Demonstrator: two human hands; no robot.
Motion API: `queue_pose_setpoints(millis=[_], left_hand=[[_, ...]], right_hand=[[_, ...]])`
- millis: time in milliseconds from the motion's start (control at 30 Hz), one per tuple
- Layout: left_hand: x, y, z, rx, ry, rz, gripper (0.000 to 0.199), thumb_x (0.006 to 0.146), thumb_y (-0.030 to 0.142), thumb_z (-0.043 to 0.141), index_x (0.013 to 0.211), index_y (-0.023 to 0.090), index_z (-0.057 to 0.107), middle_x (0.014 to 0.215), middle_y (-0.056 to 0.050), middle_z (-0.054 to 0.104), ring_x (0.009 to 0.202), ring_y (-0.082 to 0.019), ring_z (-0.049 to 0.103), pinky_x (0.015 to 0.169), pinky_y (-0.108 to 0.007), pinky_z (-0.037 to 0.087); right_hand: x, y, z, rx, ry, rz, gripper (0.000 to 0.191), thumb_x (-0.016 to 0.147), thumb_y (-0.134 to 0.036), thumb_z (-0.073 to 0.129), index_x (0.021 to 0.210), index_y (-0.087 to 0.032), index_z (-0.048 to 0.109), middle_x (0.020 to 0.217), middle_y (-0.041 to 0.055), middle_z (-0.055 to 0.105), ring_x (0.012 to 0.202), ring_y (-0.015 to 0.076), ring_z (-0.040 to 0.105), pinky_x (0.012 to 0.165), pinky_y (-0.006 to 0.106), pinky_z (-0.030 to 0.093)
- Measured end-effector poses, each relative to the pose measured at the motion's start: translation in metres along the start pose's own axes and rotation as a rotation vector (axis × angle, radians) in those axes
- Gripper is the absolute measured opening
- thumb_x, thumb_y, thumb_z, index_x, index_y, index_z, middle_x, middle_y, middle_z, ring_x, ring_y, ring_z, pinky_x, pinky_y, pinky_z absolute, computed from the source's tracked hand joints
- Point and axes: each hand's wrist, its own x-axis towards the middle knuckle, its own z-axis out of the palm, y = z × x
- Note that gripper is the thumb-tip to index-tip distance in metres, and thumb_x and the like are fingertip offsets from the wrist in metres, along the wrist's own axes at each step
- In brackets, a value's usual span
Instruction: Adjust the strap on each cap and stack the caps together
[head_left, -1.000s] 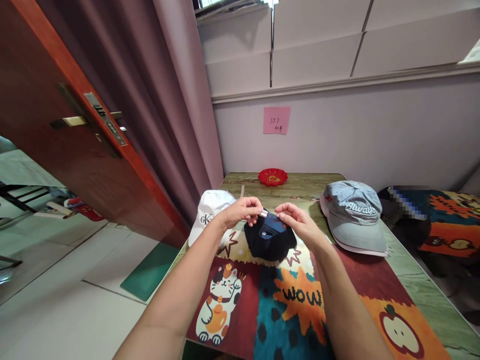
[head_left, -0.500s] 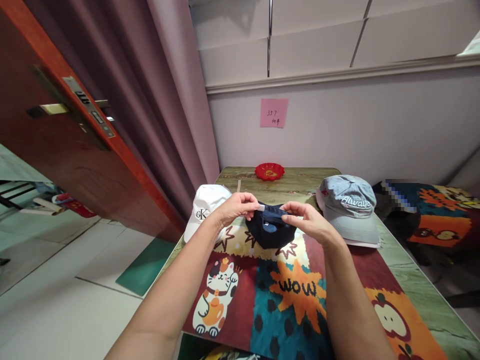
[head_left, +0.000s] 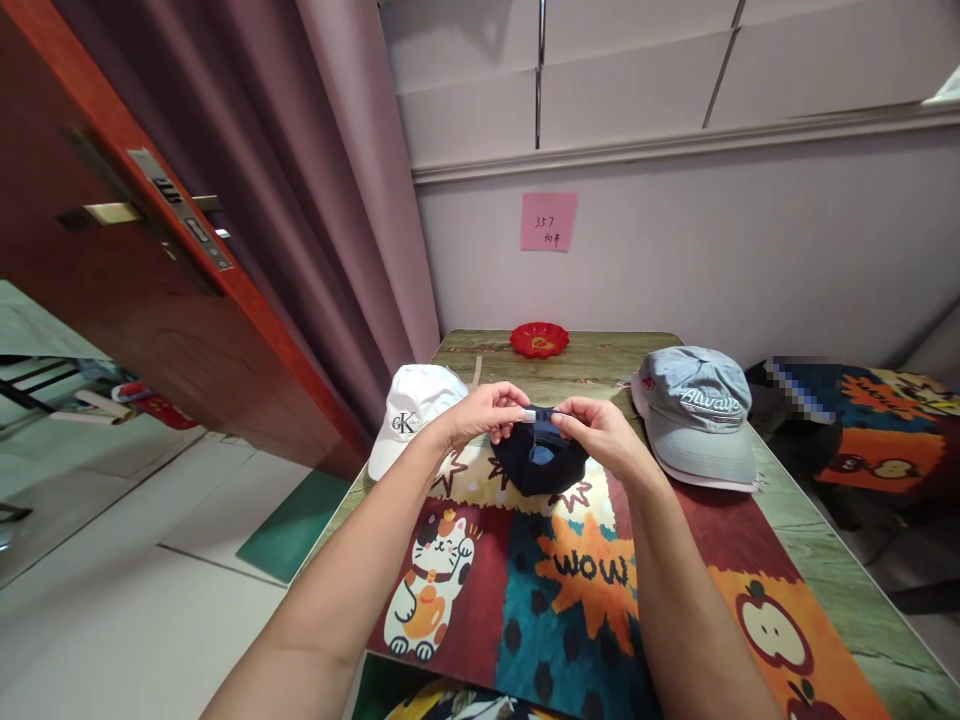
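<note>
Black cap point(head_left: 538, 478): between the worktop's point(head_left: 814, 510) left and right edges;
Left hand point(head_left: 495, 412): pinching the strap's point(head_left: 544, 412) pale end;
Right hand point(head_left: 591, 425): pinching the strap opposite;
Technique: best kept flat, untwisted, I'd judge

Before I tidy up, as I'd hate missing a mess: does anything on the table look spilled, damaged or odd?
Nothing stands out: the white cap and gray cap rest upright, the red dish sits farther back, and the left hand and right hand hold the dark cap.
</note>
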Motion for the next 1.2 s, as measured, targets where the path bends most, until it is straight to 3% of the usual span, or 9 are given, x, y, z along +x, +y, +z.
queue_pose_setpoints(millis=[133,267,467,633,867,1033,1200], left_hand=[[0.002,0.0,-0.003,0.091,-0.071,-0.097,0.043,0.072,0.051,0.082,0.094,0.016,0.073,0.074,-0.003,0.065,0.056,-0.014,0.063,0.043,-0.022,0.041],[0.0,-0.004,-0.004,0.016,-0.082,-0.16,0.042,0.07,0.05,0.084,0.092,0.016,0.072,0.072,-0.001,0.063,0.051,-0.012,0.061,0.043,-0.02,0.038],[-0.002,-0.008,-0.004,-0.044,0.002,-0.105,0.036,0.07,0.044,0.084,0.09,0.015,0.075,0.064,0.001,0.057,0.049,-0.008,0.049,0.043,-0.02,0.028],[-0.001,-0.008,-0.003,-0.066,0.014,-0.076,0.032,0.066,0.042,0.085,0.081,0.015,0.074,0.061,0.001,0.055,0.047,-0.007,0.041,0.045,-0.021,0.027],[0.004,-0.008,-0.001,0.028,0.052,0.012,0.028,0.069,0.04,0.081,0.079,0.015,0.072,0.056,0.002,0.052,0.048,-0.008,0.04,0.046,-0.021,0.025],[0.002,-0.003,-0.002,0.057,0.009,0.031,0.027,0.072,0.04,0.079,0.082,0.016,0.074,0.059,0.002,0.053,0.05,-0.008,0.042,0.047,-0.021,0.028],[-0.002,-0.004,-0.002,0.081,0.011,-0.002,0.03,0.074,0.044,0.079,0.083,0.015,0.076,0.064,-0.001,0.058,0.051,-0.008,0.041,0.047,-0.021,0.028]], right_hand=[[-0.001,-0.003,0.002,0.015,-0.01,0.019,0.037,0.08,-0.054,0.066,0.073,-0.018,0.06,0.065,-0.0015,0.055,0.06,0.0124,0.045,0.056,0.026,0.033],[-0.001,-0.004,0.002,0.01,-0.012,0.027,0.042,0.079,-0.059,0.066,0.072,-0.018,0.06,0.064,-0.0012,0.056,0.059,0.0125,0.046,0.056,0.026,0.033],[-0.001,0.0,0.001,-0.017,0.0,0.041,0.046,0.081,-0.063,0.064,0.071,-0.018,0.061,0.064,0.0,0.057,0.059,0.0127,0.044,0.054,0.026,0.03],[-0.001,-0.002,0.0,-0.005,-0.006,0.034,0.046,0.08,-0.063,0.065,0.07,-0.018,0.061,0.063,-0.0003,0.056,0.059,0.0126,0.044,0.054,0.026,0.031],[-0.001,-0.003,-0.003,-0.017,-0.015,0.029,0.045,0.081,-0.062,0.064,0.069,-0.019,0.06,0.063,-0.0002,0.056,0.058,0.0127,0.042,0.054,0.026,0.029],[0.0,0.001,-0.005,-0.024,0.004,0.026,0.043,0.083,-0.059,0.064,0.072,-0.018,0.062,0.064,-0.0006,0.057,0.059,0.0125,0.043,0.056,0.027,0.029],[-0.003,0.001,-0.014,0.007,-0.08,0.038,0.046,0.08,-0.062,0.068,0.076,-0.017,0.062,0.068,-0.0001,0.059,0.064,0.0129,0.048,0.059,0.026,0.034]])
